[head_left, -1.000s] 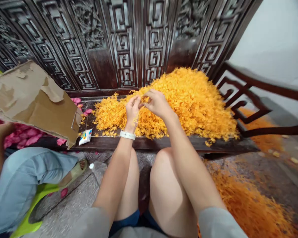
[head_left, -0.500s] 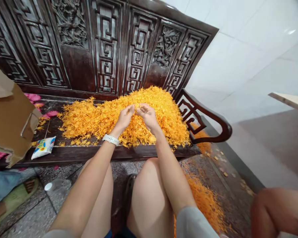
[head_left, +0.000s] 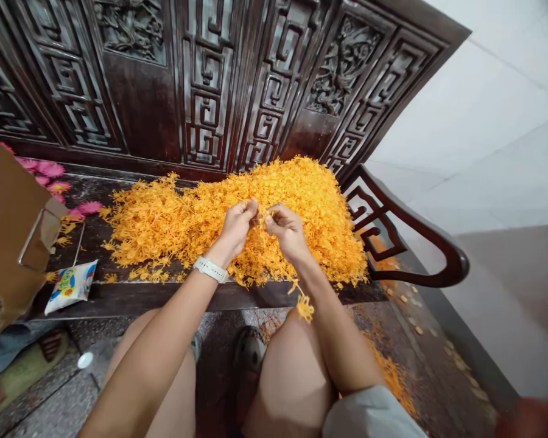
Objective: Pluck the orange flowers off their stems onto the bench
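A big heap of yellow-orange artificial flower pieces [head_left: 164,222], with thin spidery petals, covers much of the dark wooden bench seat [head_left: 155,298]. Over its front middle, my left hand [head_left: 238,226] has thumb and fingers pinched together; what they hold is hidden. Close by on the right, my right hand [head_left: 288,230] pinches a small yellow flower piece at its fingertips, blending into the heap behind. The two sets of fingertips are slightly apart. Below my right wrist, a loose yellow flower piece [head_left: 305,308] shows in front of my right knee; I cannot tell whether it touches anything.
A cardboard box [head_left: 13,225] stands on the left, with pink flowers [head_left: 50,169] behind it and a small white packet [head_left: 70,286] in front. A curved armrest [head_left: 442,267] bounds the right end. Orange pieces [head_left: 395,377] litter the floor. Another person's sandalled foot [head_left: 31,365] is at lower left.
My view has shifted closer to the bench. My hands have drawn slightly apart, still pinched. A loose yellow flower piece now shows below my right wrist.
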Demonstrator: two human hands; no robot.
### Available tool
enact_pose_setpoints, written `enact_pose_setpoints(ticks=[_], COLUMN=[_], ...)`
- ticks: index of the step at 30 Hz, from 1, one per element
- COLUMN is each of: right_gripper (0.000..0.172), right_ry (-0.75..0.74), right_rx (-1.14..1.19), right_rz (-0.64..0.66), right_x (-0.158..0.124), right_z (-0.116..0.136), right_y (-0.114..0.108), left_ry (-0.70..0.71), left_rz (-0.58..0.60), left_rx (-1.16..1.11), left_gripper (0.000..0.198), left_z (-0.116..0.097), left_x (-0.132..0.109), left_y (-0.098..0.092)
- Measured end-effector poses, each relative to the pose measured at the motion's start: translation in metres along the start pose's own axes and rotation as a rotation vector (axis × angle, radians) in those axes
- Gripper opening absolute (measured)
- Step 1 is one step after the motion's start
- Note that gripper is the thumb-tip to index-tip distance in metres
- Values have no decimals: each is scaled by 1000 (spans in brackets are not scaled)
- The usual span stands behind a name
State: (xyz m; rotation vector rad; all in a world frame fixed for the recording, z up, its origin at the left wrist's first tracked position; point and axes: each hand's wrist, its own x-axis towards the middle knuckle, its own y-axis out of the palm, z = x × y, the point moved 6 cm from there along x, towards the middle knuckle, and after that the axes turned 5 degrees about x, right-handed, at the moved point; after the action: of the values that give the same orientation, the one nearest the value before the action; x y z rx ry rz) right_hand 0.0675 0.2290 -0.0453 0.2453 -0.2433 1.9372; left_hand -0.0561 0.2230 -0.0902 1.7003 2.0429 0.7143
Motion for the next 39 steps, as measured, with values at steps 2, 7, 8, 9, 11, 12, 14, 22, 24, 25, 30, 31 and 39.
enact_pose_setpoints(ticks=[2, 7, 8, 9, 11, 12, 14, 22, 24, 25, 30, 31, 39], right_gripper=[23, 34, 36, 37, 38, 38, 37, 19, 18, 24, 37, 37, 56], right_ry=[41, 169, 180, 183, 179, 175, 157, -276, -189, -94, 197, 175, 28], right_rx=[99, 369, 404, 428, 451, 456, 465, 623, 505, 420, -241, -342, -605], right_rz=[7, -44, -53, -62, -79, -89, -112, 181, -56, -146, -298, -308, -202], right_x=[-1, -4, -6, -7, -9, -10, -13, -30, -22, -19, -14, -14, -24], right_z=[2, 3, 3, 3, 2, 2, 6, 103, 89, 73, -9, -15, -17], right_y=[13, 27, 27, 26, 26, 26, 26, 12, -12, -22, -53, -56, -52], left_ry=[-22, -81, -106, -128, -145, -141, -136, -181, -120, -120, -232, -237, -322], left_rz=[-38, -84, -77, -69, -69, -79, -84, -302, -248, -240, -224, -192, -69], left_rx=[-51, -169, -196, -220, -267, -293, -354, -403, -307, -274, -289, -300, -319], left_gripper=[36, 27, 26, 24, 21, 21, 21, 37, 37, 37, 36, 36, 34], left_z=[0, 0, 0, 1, 0, 0, -1, -2, -11, -13, -6, -4, 8], left_x=[1, 0, -1, -2, -5, -6, -6, 11, 13, 12, 7, 7, -2], left_y=[0, 5, 8, 12, 18, 20, 21, -30, -34, -35, -29, -25, -2])
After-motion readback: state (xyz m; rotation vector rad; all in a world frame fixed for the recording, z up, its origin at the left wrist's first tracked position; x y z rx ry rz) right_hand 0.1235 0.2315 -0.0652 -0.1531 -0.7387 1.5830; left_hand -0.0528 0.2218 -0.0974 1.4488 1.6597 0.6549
